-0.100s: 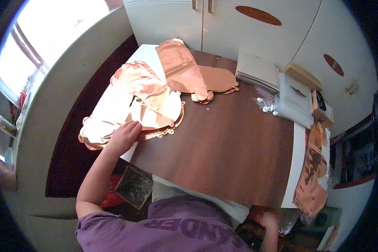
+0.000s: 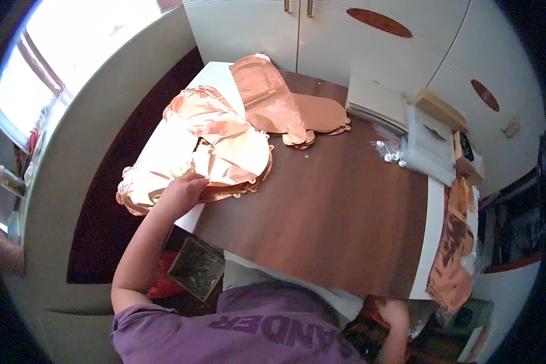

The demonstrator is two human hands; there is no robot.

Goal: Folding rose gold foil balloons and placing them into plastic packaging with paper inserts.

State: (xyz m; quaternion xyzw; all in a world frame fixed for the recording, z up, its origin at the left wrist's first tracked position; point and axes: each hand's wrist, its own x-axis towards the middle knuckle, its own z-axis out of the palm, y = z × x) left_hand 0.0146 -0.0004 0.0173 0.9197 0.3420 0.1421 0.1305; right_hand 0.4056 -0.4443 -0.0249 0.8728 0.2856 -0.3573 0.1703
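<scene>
My left hand (image 2: 187, 189) is at the near edge of a pile of flat, shiny rose-gold foil balloons (image 2: 230, 161) on the left of the table. Its fingers are bent together on the top balloon's crinkled foil, beside a dark gap in the sheet. Small round tabs line the pile's right edge. Below the table's front edge, at the lower right, is my right hand (image 2: 394, 313). Its fingers are curled beside a dark red thing (image 2: 373, 310); what they hold, if anything, is hidden.
More flat copper-coloured foil balloons (image 2: 318, 113) lie at the back of the brown tabletop (image 2: 315, 206). At the right stand white cards (image 2: 376, 104), a clear plastic sleeve (image 2: 429, 145), small white round pieces (image 2: 393, 158) and an open box (image 2: 465, 148). Copper foil (image 2: 449, 273) hangs over the right edge.
My left fingers have bent in more on the foil, which bunches up beside them. My right hand has moved slightly up toward the table's edge. The whole view has shifted a little.
</scene>
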